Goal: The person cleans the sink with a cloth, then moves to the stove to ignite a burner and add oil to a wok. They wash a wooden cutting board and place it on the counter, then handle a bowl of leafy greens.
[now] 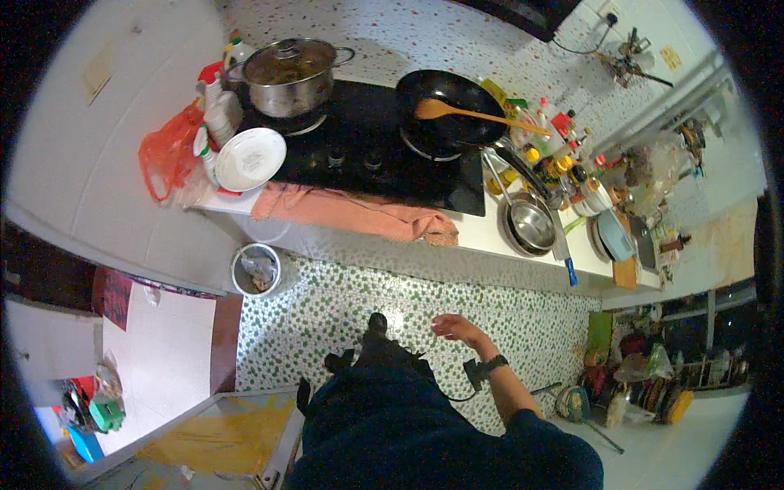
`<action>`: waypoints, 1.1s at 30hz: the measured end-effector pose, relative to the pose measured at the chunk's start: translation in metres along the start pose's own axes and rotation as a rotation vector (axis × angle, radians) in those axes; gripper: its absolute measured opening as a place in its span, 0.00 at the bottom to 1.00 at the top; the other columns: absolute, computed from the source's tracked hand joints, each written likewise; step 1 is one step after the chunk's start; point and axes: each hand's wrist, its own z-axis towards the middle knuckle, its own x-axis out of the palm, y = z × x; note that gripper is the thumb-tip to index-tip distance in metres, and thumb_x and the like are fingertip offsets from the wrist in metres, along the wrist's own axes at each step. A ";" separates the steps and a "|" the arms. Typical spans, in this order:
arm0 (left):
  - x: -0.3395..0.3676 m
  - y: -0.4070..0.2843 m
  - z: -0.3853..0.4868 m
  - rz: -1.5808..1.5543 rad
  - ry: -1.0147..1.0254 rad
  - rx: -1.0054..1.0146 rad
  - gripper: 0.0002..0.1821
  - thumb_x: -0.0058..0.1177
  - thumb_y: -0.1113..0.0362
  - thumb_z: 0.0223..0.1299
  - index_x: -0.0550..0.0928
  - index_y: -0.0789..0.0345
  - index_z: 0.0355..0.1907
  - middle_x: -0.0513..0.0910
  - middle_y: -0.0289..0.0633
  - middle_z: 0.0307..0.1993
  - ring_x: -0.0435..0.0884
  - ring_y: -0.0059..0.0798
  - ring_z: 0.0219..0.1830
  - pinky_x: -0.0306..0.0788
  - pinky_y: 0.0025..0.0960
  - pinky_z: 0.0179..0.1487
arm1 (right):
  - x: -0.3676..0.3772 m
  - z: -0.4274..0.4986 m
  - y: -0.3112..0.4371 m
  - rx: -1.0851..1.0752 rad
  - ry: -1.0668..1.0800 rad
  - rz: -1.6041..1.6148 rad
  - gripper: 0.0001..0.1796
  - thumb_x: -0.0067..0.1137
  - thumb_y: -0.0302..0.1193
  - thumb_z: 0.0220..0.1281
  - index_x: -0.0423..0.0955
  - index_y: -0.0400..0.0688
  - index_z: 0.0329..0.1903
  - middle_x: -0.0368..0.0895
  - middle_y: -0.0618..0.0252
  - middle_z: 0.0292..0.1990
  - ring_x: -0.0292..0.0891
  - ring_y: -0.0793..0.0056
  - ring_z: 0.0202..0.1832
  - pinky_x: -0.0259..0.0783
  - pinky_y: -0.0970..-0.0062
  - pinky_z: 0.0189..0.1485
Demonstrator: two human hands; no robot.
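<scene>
My right hand hangs over the tiled floor, with nothing seen in it and the fingers loosely bent. A dark band with a small device is on that wrist. My left hand is out of view. Before me, a black glass cooktop is set in the white counter. On its left burner stands a lidded steel pot; on the right burner, a black wok with a wooden spatula lying across it. A folded orange cloth lies along the cooktop's front edge.
A white bowl and spray bottles stand left of the cooktop. Right of it are a steel ladle, a blue-handled knife overhanging the edge, and several sauce bottles. A waste bin stands on the floor.
</scene>
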 end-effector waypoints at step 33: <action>0.195 -0.453 0.058 0.104 0.084 0.861 0.18 0.52 0.56 0.62 0.75 0.63 0.50 0.75 0.32 0.33 0.72 0.17 0.30 0.68 0.21 0.32 | -0.080 -0.050 0.019 -0.070 -0.404 0.157 0.20 0.52 0.36 0.68 0.69 0.39 0.58 0.80 0.62 0.44 0.78 0.74 0.43 0.71 0.75 0.46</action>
